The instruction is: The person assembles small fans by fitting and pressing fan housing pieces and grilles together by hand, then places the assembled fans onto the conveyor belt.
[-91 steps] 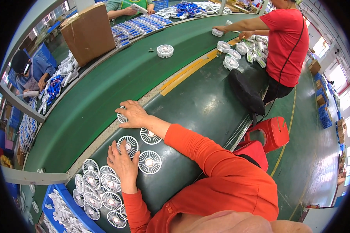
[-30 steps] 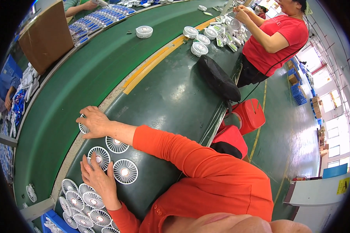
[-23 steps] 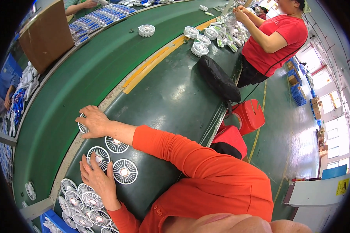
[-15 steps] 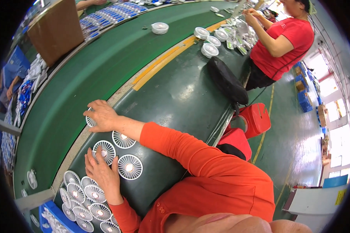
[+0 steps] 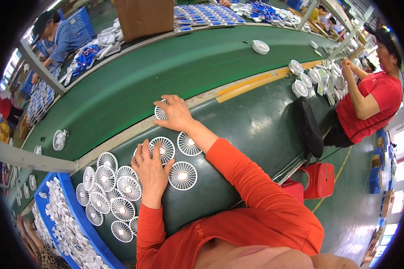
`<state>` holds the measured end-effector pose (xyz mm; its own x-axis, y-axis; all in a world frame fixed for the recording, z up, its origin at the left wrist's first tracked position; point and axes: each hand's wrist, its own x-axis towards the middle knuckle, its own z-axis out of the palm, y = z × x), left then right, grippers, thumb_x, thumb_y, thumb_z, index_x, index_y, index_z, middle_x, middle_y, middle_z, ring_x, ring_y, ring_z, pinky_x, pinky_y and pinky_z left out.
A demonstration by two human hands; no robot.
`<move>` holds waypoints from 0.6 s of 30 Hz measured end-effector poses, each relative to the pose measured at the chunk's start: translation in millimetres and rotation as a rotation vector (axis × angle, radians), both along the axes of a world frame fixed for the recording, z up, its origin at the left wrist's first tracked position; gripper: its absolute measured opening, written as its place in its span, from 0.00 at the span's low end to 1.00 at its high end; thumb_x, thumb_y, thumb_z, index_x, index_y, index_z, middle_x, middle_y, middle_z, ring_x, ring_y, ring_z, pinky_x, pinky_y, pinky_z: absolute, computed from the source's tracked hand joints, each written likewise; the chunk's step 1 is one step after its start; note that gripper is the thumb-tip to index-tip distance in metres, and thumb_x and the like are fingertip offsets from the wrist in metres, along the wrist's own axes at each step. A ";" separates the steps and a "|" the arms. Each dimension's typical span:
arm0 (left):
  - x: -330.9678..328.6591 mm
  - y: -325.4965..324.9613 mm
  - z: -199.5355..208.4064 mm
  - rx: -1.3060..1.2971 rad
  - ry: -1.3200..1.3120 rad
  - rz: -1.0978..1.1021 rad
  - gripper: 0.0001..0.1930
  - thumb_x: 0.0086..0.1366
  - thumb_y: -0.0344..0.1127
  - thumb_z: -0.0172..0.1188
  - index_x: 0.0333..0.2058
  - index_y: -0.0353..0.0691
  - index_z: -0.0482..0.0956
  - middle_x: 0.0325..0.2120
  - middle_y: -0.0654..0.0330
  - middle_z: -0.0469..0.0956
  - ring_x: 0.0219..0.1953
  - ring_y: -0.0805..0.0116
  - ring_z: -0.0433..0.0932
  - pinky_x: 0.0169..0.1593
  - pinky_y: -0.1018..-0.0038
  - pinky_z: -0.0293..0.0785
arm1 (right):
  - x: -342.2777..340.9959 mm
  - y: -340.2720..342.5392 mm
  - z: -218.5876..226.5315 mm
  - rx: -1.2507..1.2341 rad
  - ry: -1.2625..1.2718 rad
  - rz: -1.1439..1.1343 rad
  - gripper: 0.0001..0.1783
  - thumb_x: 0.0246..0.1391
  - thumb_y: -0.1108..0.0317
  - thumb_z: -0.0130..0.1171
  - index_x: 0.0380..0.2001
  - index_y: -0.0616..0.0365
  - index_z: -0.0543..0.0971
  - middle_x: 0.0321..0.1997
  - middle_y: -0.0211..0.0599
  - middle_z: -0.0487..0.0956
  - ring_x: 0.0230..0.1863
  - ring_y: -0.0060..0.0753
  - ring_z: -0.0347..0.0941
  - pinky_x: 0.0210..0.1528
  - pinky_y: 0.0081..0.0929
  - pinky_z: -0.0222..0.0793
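My right hand (image 5: 177, 113) reaches to the far edge of the green table and has its fingers and thumb around a round white fan grille (image 5: 160, 111). Nearer and to the left, my left hand (image 5: 151, 172) rests with fingers stretched out over the table. Its fingertips lie beside and partly over another white fan grille (image 5: 163, 150). Two more grilles lie flat to the right, an upper one (image 5: 188, 143) and a lower one (image 5: 182, 175). Several overlapping grilles (image 5: 105, 178) are piled left of my left hand.
A blue bin (image 5: 72, 190) of small white parts stands at the table's left end. Beyond the table's far edge runs a green conveyor belt (image 5: 134, 76) carrying white fan parts. A black bag (image 5: 307, 127) lies right, near a person in red (image 5: 375, 101). Red stools (image 5: 318, 179) stand below.
The view has swung left, so the scene sits farther right and more of the blue bin shows. My hands remain at about the same places among the grilles.
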<state>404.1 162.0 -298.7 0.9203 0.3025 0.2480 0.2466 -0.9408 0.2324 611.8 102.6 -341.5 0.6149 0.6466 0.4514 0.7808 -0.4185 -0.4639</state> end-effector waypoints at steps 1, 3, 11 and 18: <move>0.5 -0.8 -0.1 -0.003 0.012 0.002 0.35 0.49 0.44 0.71 0.55 0.47 0.69 0.59 0.52 0.61 0.63 0.48 0.58 0.61 0.50 0.53 | 0.6 -1.4 0.3 -0.004 -0.005 -0.001 0.34 0.39 0.50 0.69 0.51 0.50 0.76 0.57 0.48 0.70 0.60 0.51 0.62 0.62 0.45 0.58; 1.1 -0.2 -1.0 -0.007 0.010 0.002 0.35 0.49 0.44 0.71 0.55 0.47 0.69 0.59 0.52 0.61 0.63 0.48 0.57 0.61 0.50 0.53 | 1.3 -2.2 0.9 -0.005 -0.010 0.010 0.34 0.39 0.50 0.69 0.51 0.50 0.76 0.57 0.49 0.70 0.60 0.51 0.62 0.62 0.45 0.58; -5.9 2.0 -3.7 -0.021 0.009 0.027 0.34 0.49 0.46 0.71 0.55 0.48 0.70 0.59 0.53 0.61 0.63 0.49 0.57 0.60 0.47 0.53 | -2.7 5.1 -1.6 -0.025 -0.017 0.025 0.33 0.39 0.51 0.69 0.51 0.49 0.77 0.57 0.49 0.70 0.60 0.52 0.63 0.61 0.45 0.59; -2.3 3.4 -13.7 -0.073 -0.071 -0.006 0.34 0.48 0.49 0.70 0.54 0.50 0.70 0.59 0.53 0.62 0.63 0.48 0.58 0.60 0.43 0.52 | 5.2 -3.1 -5.3 -0.042 -0.126 0.022 0.32 0.41 0.55 0.69 0.52 0.48 0.76 0.56 0.47 0.73 0.58 0.50 0.66 0.60 0.44 0.62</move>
<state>401.8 165.3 -312.4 0.9029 0.3166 0.2907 0.2214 -0.9223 0.3168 617.0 99.5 -346.8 0.5404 0.6794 0.4963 0.8410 -0.4179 -0.3436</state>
